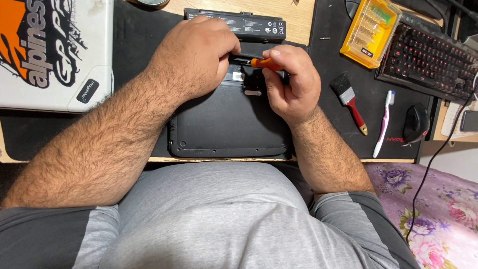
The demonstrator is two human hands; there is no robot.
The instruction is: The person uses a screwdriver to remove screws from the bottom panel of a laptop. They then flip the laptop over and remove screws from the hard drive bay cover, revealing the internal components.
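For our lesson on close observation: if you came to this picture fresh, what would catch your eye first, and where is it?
First, the two hands meeting over the black laptop lying underside up at the centre: the right hand grips an orange-handled screwdriver, and the left hand rests beside it. Next, the yellow case of screwdriver bits at upper right, beside a red-lit keyboard. A long black battery pack lies just beyond the hands.

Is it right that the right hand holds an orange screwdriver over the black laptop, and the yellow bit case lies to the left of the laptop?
Not quite. In the head view the right hand does hold the orange screwdriver over the black laptop, but the yellow bit case lies to the right of the laptop, beside the keyboard, not to the left.
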